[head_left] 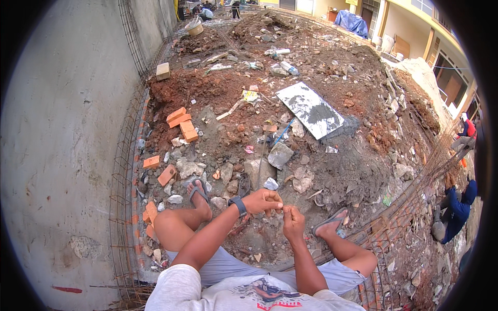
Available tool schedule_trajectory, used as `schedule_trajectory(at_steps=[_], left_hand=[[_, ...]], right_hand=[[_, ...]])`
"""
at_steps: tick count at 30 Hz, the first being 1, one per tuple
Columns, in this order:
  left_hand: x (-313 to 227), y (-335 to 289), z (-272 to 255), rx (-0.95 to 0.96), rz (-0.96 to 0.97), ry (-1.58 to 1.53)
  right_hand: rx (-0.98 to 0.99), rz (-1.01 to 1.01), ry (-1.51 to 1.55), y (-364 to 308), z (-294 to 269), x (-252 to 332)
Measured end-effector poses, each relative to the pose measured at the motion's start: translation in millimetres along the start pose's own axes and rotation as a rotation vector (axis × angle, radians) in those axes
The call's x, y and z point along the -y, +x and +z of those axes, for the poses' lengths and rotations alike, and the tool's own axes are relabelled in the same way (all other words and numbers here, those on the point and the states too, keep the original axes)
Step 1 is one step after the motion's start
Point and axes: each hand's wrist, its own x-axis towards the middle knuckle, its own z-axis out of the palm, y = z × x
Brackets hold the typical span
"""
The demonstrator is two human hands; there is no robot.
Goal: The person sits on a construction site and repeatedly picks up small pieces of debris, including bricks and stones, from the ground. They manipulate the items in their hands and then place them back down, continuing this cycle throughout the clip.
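My left hand (263,201), with a dark watch (237,206) on its wrist, is raised between my knees, fingers curled into a pinch. Close beside it on the right is my right hand (293,222), closed with thumb and forefinger together. The fingertips of both hands nearly meet. Whatever they hold is too small to make out. Below and beyond the hands lie a grey stone block (280,155) and a small pale stone (271,183). My sandalled feet rest on rubble to either side.
A grey wall (62,155) rises at left, with a steel rebar cage (122,217) along it. Orange bricks (179,118) lie nearby. A mortar-smeared white board (311,110) lies ahead. More rebar (404,212) runs along the right, where a person in blue (456,212) crouches beyond.
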Motion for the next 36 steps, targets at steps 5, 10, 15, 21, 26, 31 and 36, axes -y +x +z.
schedule_trajectory(at_steps=[5,10,15,21,26,31,36], left_hand=[[13.5,13.1,-4.9,0.102,-0.061,-0.107],[-15.4,6.8,2.8,0.123,-0.152,0.027],[-23.0,-7.2,5.7,0.116,-0.147,0.177],[-8.0,-3.6,-2.3,0.1,-0.162,0.254],[1.6,1.0,5.0,0.0,-0.082,-0.003],[17.2,12.5,3.0,-0.035,-0.067,0.124],[31.9,11.5,0.7,-0.064,-0.043,0.061]], right_hand=[[0.065,-0.023,-0.011,4.2,-15.0,13.3],[-0.033,-0.141,-0.082,6.2,-19.8,9.1],[0.072,0.497,0.893,18.9,-43.9,-6.5],[0.448,0.534,0.343,29.5,-72.2,-8.6],[0.475,0.327,0.066,40.7,-62.9,18.4],[0.451,0.18,-0.222,22.8,-34.6,20.9],[0.502,0.213,-0.265,2.5,-39.2,39.1]])
